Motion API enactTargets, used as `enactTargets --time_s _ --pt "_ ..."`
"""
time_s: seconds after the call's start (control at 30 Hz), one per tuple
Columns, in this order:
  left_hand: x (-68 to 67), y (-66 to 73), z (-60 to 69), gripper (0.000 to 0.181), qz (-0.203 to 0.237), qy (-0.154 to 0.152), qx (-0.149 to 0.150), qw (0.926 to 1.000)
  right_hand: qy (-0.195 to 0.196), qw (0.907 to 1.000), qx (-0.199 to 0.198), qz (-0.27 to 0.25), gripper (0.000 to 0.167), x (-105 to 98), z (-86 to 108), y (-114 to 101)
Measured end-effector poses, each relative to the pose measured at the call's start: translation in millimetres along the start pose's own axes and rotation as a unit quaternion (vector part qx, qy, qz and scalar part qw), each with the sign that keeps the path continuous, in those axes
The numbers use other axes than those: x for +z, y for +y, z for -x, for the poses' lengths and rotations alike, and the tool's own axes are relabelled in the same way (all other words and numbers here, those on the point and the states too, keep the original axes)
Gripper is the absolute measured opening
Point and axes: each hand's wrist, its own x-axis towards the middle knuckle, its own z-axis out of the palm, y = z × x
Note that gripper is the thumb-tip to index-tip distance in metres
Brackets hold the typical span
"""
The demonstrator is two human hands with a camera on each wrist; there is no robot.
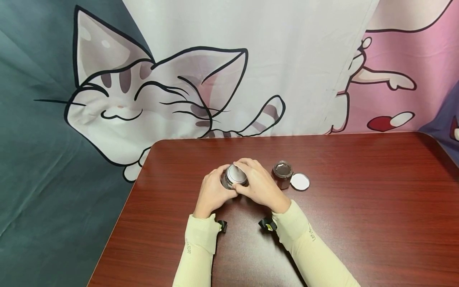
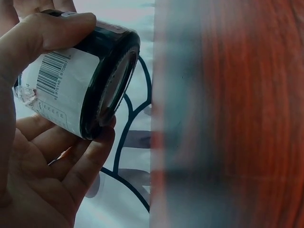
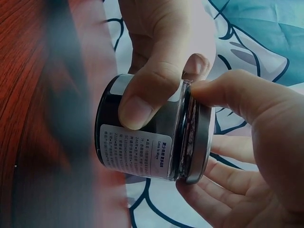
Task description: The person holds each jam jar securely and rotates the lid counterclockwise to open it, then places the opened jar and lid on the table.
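Observation:
My left hand (image 1: 214,193) grips a dark glass jar (image 3: 137,152) around its body, thumb pressed along the side. A white label with a barcode shows on the jar in the left wrist view. The jar's silver metal lid (image 1: 236,174) faces up toward the head camera. My right hand (image 1: 261,184) holds this lid by its rim, with thumb and fingers on opposite sides. In the right wrist view the lid sits at the jar's mouth, and a narrow gap shows between rim and glass. Whether it is still threaded on, I cannot tell.
Just right of my right hand stands a second dark jar (image 1: 282,174) with its top uncovered. Beside it on the reddish-brown table (image 1: 358,207) lies a round lid (image 1: 300,181), white face up. A cartoon-cat curtain (image 1: 305,71) hangs behind the table's far edge.

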Motion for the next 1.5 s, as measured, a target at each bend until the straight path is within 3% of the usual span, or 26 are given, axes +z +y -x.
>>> enactTargets --time_s 1.5 --pt "1.6 -2.3 1.8 0.075 -0.012 0.000 0.003 0.9999 -0.004 0.9999 -0.007 -0.011 0.061 -0.5 0.3 -1.0"
